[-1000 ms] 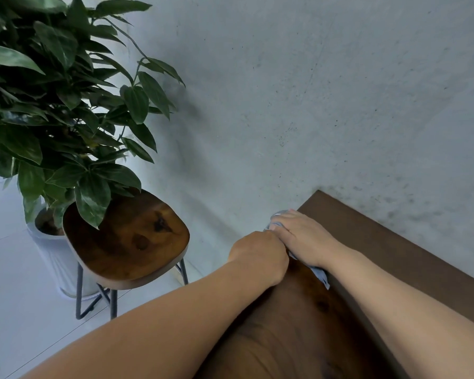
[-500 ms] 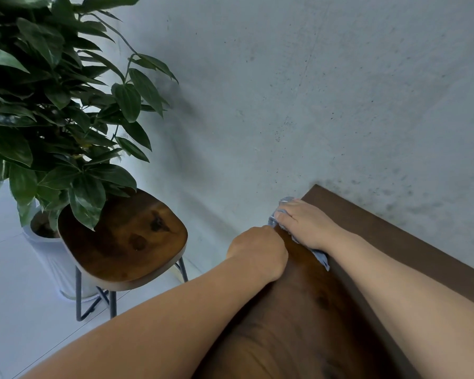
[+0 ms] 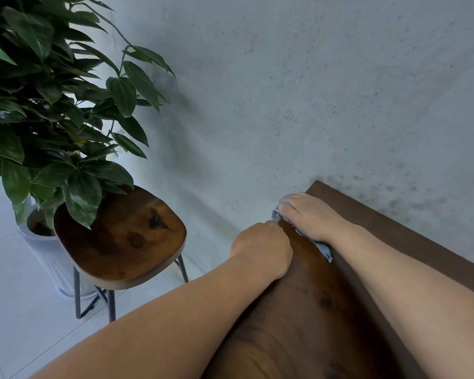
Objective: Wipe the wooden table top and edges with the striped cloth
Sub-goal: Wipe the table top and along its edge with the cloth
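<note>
Right hand [image 3: 309, 217] lies palm-down on the pale blue striped cloth [image 3: 323, 248], fingers [image 3: 292, 205] straight and pressing it flat onto the far end of the dark brown wooden desk [image 3: 307, 310], beside the grey concrete wall [image 3: 298, 91]. Cloth shows at two places only: a bunched bit past the fingertips at the far edge, and a corner sticking out under the wrist on the near side; stripes too blurred to make out. Left hand [image 3: 262, 248] sits just left of the right one, at the desk's left edge, fingers curled under; whether they grip the edge or hold nothing, cannot tell, as they are hidden behind the back of the hand. The two hands nearly touch at the knuckles. To the right, a darker brown flat wooden ledge [image 3: 394, 231] runs along the wall. Left of the desk, apart from it: a rounded wooden stool with black metal legs [image 3: 121, 233], and behind it a large green leafy plant [image 3: 52, 105] in a white pot [image 3: 44, 250] on the pale tiled floor [image 3: 17, 310].
</note>
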